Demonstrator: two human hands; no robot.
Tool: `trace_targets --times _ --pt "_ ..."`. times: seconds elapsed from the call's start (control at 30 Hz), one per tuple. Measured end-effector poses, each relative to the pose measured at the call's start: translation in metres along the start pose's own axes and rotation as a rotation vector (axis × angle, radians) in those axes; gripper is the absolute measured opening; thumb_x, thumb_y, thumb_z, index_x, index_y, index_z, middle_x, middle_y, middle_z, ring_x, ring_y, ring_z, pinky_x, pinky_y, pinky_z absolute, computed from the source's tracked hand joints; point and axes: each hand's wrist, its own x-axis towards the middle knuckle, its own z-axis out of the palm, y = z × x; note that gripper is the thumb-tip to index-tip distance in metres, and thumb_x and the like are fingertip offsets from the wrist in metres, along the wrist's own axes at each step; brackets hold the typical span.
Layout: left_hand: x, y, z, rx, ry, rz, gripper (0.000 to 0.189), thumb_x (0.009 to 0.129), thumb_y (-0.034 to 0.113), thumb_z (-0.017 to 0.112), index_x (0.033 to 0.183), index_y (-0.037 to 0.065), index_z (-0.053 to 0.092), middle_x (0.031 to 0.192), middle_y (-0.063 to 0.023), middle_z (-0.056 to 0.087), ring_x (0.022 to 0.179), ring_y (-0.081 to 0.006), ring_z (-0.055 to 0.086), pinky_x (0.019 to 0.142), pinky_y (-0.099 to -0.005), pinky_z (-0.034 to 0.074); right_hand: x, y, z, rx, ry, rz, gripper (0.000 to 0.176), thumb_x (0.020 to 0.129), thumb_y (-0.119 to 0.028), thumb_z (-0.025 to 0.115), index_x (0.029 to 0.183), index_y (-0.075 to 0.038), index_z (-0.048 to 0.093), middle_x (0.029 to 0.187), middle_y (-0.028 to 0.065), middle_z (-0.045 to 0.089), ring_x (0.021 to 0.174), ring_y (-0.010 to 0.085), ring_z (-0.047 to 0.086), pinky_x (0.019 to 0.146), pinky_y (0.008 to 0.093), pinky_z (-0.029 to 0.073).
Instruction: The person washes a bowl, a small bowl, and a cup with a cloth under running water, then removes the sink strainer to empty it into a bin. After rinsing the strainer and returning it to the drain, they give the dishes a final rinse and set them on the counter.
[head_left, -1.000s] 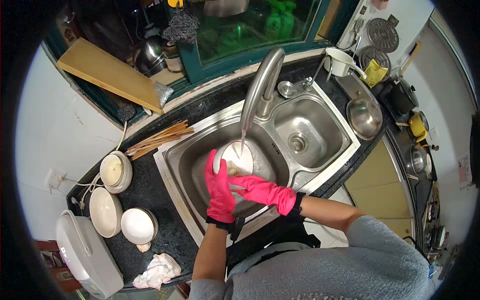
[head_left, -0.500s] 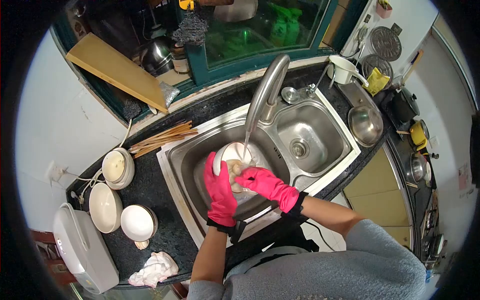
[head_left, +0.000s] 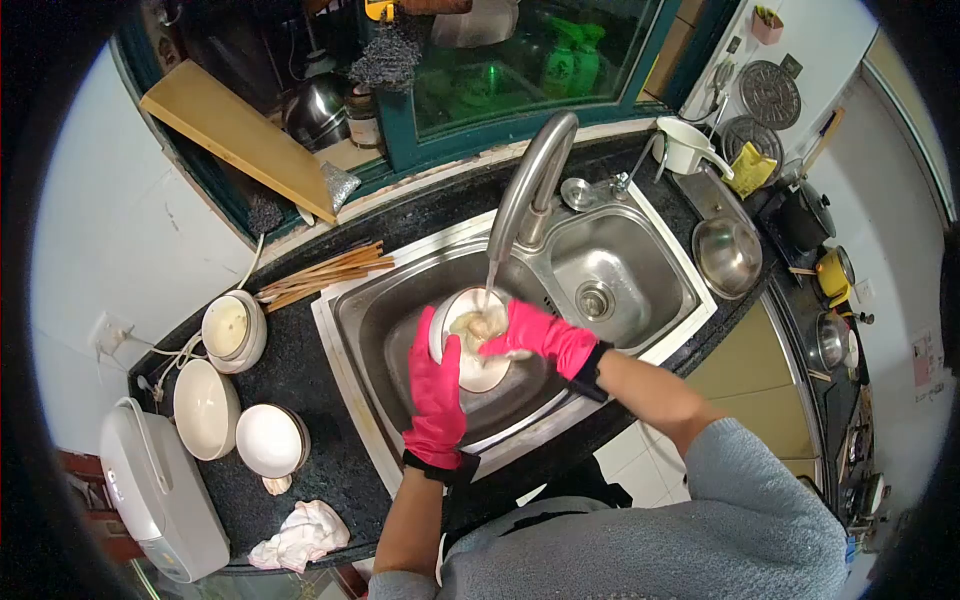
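Note:
My left hand (head_left: 435, 385), in a pink rubber glove, grips a white bowl (head_left: 482, 375) by its left side, thumb at the rim. The bowl is tilted inside the large sink basin (head_left: 375, 345). Water runs into it from the faucet (head_left: 525, 190). My right hand (head_left: 545, 338), gloved the same way, is closed at the bowl's right side with its fingers over the opening. A pale, soft-looking wet mass (head_left: 478, 325) shows inside, and a whitish bit pokes out under the right fingers; I cannot tell what they hold.
Left of the sink stand stacked bowls (head_left: 272, 440), a large cream bowl (head_left: 206, 410), a rice cooker (head_left: 155, 490) and a crumpled cloth (head_left: 302, 535). Chopsticks (head_left: 325, 275) lie behind the basin's left corner. A smaller basin (head_left: 615, 260) and a metal bowl (head_left: 727, 255) are on the right.
My right hand has moved up and to the right along the bowl. The bowl's inside shows more now, and the left thumb has come over its rim.

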Motion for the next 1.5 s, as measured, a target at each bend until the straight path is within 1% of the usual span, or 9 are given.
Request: trace_targets --times 0.07,0.13,0.3,0.5,0.6,0.77,1.07,1.27,1.5 --pt "0.0 0.008 0.0 -0.003 -0.034 0.002 0.05 0.092 0.007 0.058 0.14 -0.001 0.044 0.134 -0.0152 0.054 0.124 -0.0223 0.05 0.106 -0.0335 0.037 0.009 -0.02 -0.025 -0.093 -0.027 0.037 0.056 0.089 -0.029 0.067 0.136 -0.007 0.046 0.087 0.0001 0.064 0.068 0.0131 0.06 0.06 0.0271 0.049" --pt "0.002 0.029 0.002 0.158 -0.127 0.014 0.05 0.093 0.009 0.057 0.14 -0.002 0.044 0.135 -0.0151 0.053 0.125 -0.0224 0.05 0.106 -0.0334 0.037 0.022 -0.026 -0.036 -0.802 0.367 -0.682 0.061 0.085 -0.026 0.067 0.138 -0.007 0.043 0.092 0.0071 0.066 0.074 0.0219 0.065 0.062 0.0338 0.051" --pt "0.007 0.026 -0.004 0.081 -0.25 -0.02 0.05 0.094 0.011 0.056 0.14 -0.002 0.043 0.135 -0.0138 0.053 0.124 -0.0212 0.05 0.105 -0.0317 0.038 0.0 -0.126 -0.036 -1.188 0.085 -0.118 0.052 0.081 -0.019 0.064 0.131 -0.01 0.052 0.108 0.0183 0.064 0.096 0.0375 0.064 0.081 0.046 0.051" --pt "0.003 0.035 0.007 -0.108 -0.137 -0.15 0.048 0.096 0.011 0.054 0.141 0.0 0.043 0.134 -0.0128 0.053 0.12 -0.0189 0.052 0.102 -0.0302 0.04 -0.001 -0.038 -0.017 -0.545 0.398 -0.364 0.042 0.086 -0.025 0.065 0.123 -0.005 0.058 0.097 0.0142 0.067 0.083 0.0265 0.067 0.069 0.0375 0.052" --pt "0.001 0.022 0.009 -0.252 -0.052 -0.134 0.046 0.097 0.011 0.053 0.141 0.001 0.043 0.134 -0.0122 0.053 0.119 -0.0186 0.052 0.102 -0.0308 0.041 -0.021 -0.054 0.001 0.18 0.224 0.447 0.04 0.094 -0.039 0.06 0.118 -0.007 0.062 0.099 0.0049 0.069 0.084 0.0127 0.064 0.069 0.0329 0.051" --pt "0.002 0.016 0.014 -0.291 0.083 -0.082 0.046 0.097 0.01 0.053 0.142 0.003 0.043 0.133 -0.0116 0.053 0.12 -0.0194 0.051 0.103 -0.0326 0.04 -0.041 -0.059 0.038 0.669 0.001 0.522 0.051 0.088 -0.055 0.063 0.12 -0.015 0.061 0.096 0.005 0.07 0.081 0.0159 0.067 0.058 0.0303 0.05" --pt "0.015 0.006 -0.01 0.083 -0.062 -0.034 0.042 0.094 0.011 0.058 0.134 0.002 0.052 0.129 -0.014 0.056 0.119 -0.0216 0.052 0.102 -0.0331 0.039 -0.013 -0.046 0.0 -0.081 0.106 0.219 0.048 0.075 -0.053 0.077 0.09 -0.008 0.07 0.073 0.0076 0.068 0.071 0.0201 0.064 0.067 0.0362 0.051" --pt "0.03 0.001 -0.021 -0.045 -0.361 -0.165 0.043 0.093 0.014 0.06 0.132 -0.001 0.052 0.124 -0.0145 0.06 0.114 -0.0228 0.057 0.099 -0.0324 0.043 0.007 -0.069 -0.019 -0.98 0.357 0.039 0.04 0.077 -0.044 0.075 0.102 -0.013 0.071 0.095 0.0178 0.069 0.085 0.0372 0.065 0.072 0.0396 0.052" --pt "0.025 0.015 -0.011 -0.132 -0.235 -0.264 0.05 0.091 0.011 0.061 0.137 0.0 0.046 0.126 -0.0134 0.058 0.112 -0.02 0.056 0.096 -0.0315 0.045 -0.017 -0.049 0.009 0.155 0.387 0.13 0.048 0.083 -0.05 0.068 0.108 -0.009 0.068 0.089 0.0072 0.071 0.085 0.0238 0.067 0.07 0.0386 0.052"
